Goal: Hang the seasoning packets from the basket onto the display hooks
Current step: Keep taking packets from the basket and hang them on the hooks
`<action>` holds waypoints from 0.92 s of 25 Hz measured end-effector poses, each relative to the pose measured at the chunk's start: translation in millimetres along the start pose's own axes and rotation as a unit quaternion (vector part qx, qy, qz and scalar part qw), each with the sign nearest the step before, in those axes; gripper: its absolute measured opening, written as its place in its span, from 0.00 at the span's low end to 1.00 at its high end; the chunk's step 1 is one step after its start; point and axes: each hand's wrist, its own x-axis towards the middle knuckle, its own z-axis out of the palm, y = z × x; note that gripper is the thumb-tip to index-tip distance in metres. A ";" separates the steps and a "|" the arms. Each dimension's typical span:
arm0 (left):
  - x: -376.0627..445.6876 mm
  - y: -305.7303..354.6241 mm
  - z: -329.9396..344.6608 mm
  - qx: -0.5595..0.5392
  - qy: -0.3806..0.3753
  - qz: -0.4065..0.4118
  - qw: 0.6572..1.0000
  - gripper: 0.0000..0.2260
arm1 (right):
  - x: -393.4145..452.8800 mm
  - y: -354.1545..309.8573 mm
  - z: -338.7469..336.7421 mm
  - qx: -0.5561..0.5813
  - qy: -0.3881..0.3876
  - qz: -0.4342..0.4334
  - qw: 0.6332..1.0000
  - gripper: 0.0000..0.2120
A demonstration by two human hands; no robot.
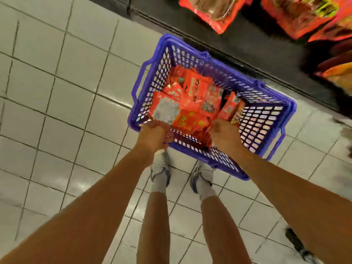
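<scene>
Hands, two: left hand [152, 135] grips basket [270, 119] rim, right hand [223, 135] clutches orange seasoning packets [192, 98]

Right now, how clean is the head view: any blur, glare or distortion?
Head view: hanging packets at the top edge are smeared by motion blur; the blue basket and its seasoning packets are soft; ceiling light glares on the floor tiles; wide-angle lens bends the tile lines.

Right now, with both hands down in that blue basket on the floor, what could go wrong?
The seasoning packets lie in a loose, overlapping heap, so the right hand may drag out several at once and drop some. The left hand is at the rim of the basket; pulling there could tip or slide it on the tiled floor.
</scene>
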 end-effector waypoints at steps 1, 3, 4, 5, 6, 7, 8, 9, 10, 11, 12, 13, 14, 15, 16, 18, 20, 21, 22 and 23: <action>17.5 -2.4 1.3 0.007 0.000 0.001 1.000 0.05 | 23.4 -4.2 13.8 -0.022 0.002 -0.007 1.000 0.16; 49.4 -5.5 0.4 0.023 -0.009 -0.002 1.000 0.05 | 65.4 -11.0 35.3 -0.076 0.015 -0.026 0.997 0.30; 64.3 -5.7 -0.7 0.018 -0.019 -0.012 1.000 0.06 | 83.6 -13.4 43.6 -0.116 0.013 -0.037 0.992 0.39; 75.0 -5.3 -1.4 0.001 -0.030 -0.032 0.999 0.09 | 98.3 -14.6 50.8 -0.154 0.002 -0.044 0.987 0.47; 82.6 -5.3 -1.7 -0.018 -0.043 -0.053 0.998 0.12 | 109.2 -15.1 55.2 -0.187 -0.007 -0.047 0.981 0.52; 90.3 -7.2 -2.0 -0.026 -0.052 -0.064 0.996 0.13 | 119.8 -13.8 59.5 -0.209 -0.007 -0.053 0.976 0.54; 95.1 -10.0 -2.0 -0.020 -0.052 -0.061 0.997 0.13 | 127.1 -13.0 61.0 -0.210 0.004 -0.065 0.975 0.52; 97.9 -13.2 -3.0 -0.007 -0.045 -0.048 0.998 0.12 | 131.4 -12.0 61.0 -0.178 0.027 -0.085 0.980 0.46; 99.4 -16.1 -4.2 0.011 -0.033 -0.030 0.999 0.11 | 131.2 -11.7 56.6 -0.113 0.063 -0.111 0.985 0.39; 100.5 -17.6 -5.2 0.027 -0.024 -0.013 0.999 0.09 | 125.8 -12.4 48.8 -0.029 0.103 -0.131 0.986 0.31; 100.1 -18.3 -6.9 0.047 -0.019 0.003 0.999 0.07 | 116.6 -14.4 38.3 0.049 0.130 -0.139 0.981 0.24; 99.1 -18.2 -8.7 0.073 -0.019 0.017 0.997 0.08 | 105.4 -16.1 25.9 0.111 0.143 -0.145 0.973 0.19; 98.9 -17.0 -9.2 0.099 -0.022 0.029 0.994 0.13 | 94.5 -17.0 11.5 0.180 0.138 -0.136 0.964 0.15; 97.8 -15.0 -9.9 0.109 -0.024 0.036 0.993 0.18 | 82.9 -19.4 -2.7 0.264 0.115 -0.106 0.952 0.14; 95.2 -11.9 -11.0 0.108 -0.029 0.042 0.993 0.23 | 72.7 -21.2 -14.9 0.349 0.079 -0.062 0.932 0.14; 92.6 -7.0 -12.2 0.103 -0.079 0.061 0.990 0.29 | 55.2 -25.1 -30.7 0.467 0.000 0.022 0.884 0.15; 91.7 -5.7 -12.3 0.117 -0.141 0.086 0.979 0.28 | 41.6 -32.0 -30.0 0.508 -0.072 0.061 0.856 0.19; 91.7 -6.2 -13.0 0.117 -0.165 0.096 0.975 0.27 | 35.5 -38.8 -25.9 0.527 -0.101 0.071 0.841 0.21; 91.5 -7.5 -13.8 0.106 -0.180 0.100 0.973 0.25 | 31.3 -44.7 -19.2 0.546 -0.123 0.078 0.825 0.23; 90.4 -9.9 -15.0 0.088 -0.185 0.100 0.974 0.23 | 27.0 -48.4 -11.7 0.564 -0.141 0.082 0.809 0.23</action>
